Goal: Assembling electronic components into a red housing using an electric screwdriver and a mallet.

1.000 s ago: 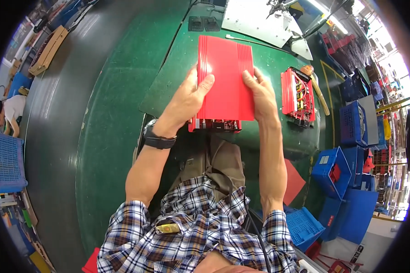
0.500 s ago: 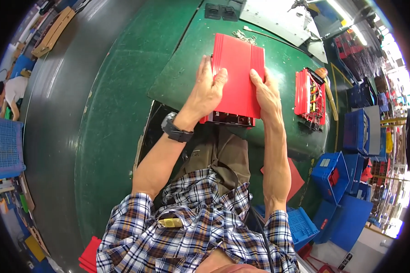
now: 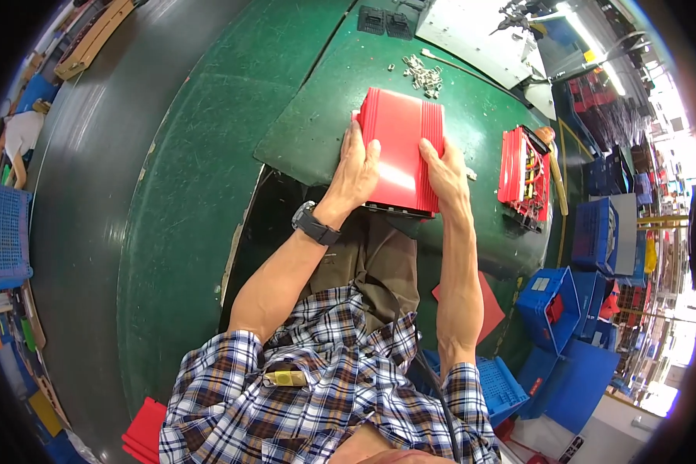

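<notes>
A red metal housing (image 3: 398, 147) with ribbed sides rests on the green bench in front of me. My left hand (image 3: 356, 172) is closed round its left side, thumb on the top face. On the opposite side my right hand (image 3: 447, 176) grips it, with the thumb lying along the ribs. A dark strip of the unit's end shows under the near edge; the inside is covered. To the right stands a second red unit (image 3: 524, 178), open, with wires and electronic parts showing.
Small pale metal clips (image 3: 423, 76) lie beyond the housing, near a white cable. Two black plastic parts (image 3: 385, 22) and a white machine (image 3: 479, 39) are at the far edge. Blue crates (image 3: 549, 305) stand at right. A dark conveyor belt (image 3: 85, 216) runs along the left.
The red cover has come down and nearer to me between both hands. Electronics visible at its near end before are now mostly covered, and the clips beyond show more fully.
</notes>
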Available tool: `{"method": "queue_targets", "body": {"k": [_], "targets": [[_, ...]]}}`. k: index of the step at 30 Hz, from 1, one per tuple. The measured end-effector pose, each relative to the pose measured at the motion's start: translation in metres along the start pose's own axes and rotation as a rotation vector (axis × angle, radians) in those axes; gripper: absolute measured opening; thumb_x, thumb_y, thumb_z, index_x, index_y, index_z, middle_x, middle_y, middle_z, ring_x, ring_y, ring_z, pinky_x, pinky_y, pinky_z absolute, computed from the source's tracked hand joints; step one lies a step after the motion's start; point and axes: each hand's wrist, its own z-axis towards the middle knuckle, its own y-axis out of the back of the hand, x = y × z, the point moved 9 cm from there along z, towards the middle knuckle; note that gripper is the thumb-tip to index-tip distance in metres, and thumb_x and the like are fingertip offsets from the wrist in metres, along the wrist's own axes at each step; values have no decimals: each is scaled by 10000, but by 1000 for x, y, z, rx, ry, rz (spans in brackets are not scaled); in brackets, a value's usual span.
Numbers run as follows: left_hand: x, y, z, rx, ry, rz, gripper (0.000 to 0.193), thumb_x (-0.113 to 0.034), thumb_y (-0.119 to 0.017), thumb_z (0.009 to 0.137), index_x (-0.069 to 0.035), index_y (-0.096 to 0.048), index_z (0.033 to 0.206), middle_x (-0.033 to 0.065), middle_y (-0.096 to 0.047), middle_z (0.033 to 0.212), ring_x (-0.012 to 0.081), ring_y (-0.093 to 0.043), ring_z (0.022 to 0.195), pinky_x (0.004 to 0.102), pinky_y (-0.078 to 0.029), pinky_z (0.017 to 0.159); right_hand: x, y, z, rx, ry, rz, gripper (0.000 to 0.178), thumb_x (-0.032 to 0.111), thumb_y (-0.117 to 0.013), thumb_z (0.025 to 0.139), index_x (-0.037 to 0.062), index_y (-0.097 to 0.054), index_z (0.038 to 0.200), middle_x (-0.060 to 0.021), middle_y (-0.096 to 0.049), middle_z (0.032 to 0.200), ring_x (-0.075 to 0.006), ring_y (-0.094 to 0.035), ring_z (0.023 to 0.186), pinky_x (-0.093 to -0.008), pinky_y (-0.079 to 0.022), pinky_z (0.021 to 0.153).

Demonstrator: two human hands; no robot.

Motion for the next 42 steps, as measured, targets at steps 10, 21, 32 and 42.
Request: {"method": "queue_targets", "body": {"k": [10,21,32,42], "targets": [[5,-3,-9,59,103,139,706,-313,-379,1083,39,-95,1626,319,-197,1658,479,-99,1561,526,-12,1273,10,1,-10,-57,-40,-179,334,207,-651,1002,-58,-653,1206,-122,-755,979,-162,-682,830,-351,-549,784],[1,-9,-12,154,113,-145,608,-288,-387,1102,13,-230,1607,203,-351,1610,318,-306,1488,415,-219,1228,-4,13,-17,-117,77,-176,408,274,-589,1045,-56,-617,1282,-181,-726,1142,-216,-674,1013,-371,-514,940],[-23,-4,-32,213,180,-264,572,-236,-402,1118,34,-257,1602,155,-383,1615,240,-384,1469,361,-302,1214,-21,2,-41,-137,-1,-4,482,229,-535,1071,-37,-480,1469,-163,-646,1346,-212,-585,1231,-335,-423,1093],[-19,-7,-27,296,136,-215,652,-226,-403,1120,44,-100,1629,195,-270,1666,255,-322,1507,372,-271,1234,-27,3,-38,-168,51,-37,616,287,-521,1070,-71,-352,1542,-252,-556,1462,-312,-538,1363,-370,-386,1145]]}}
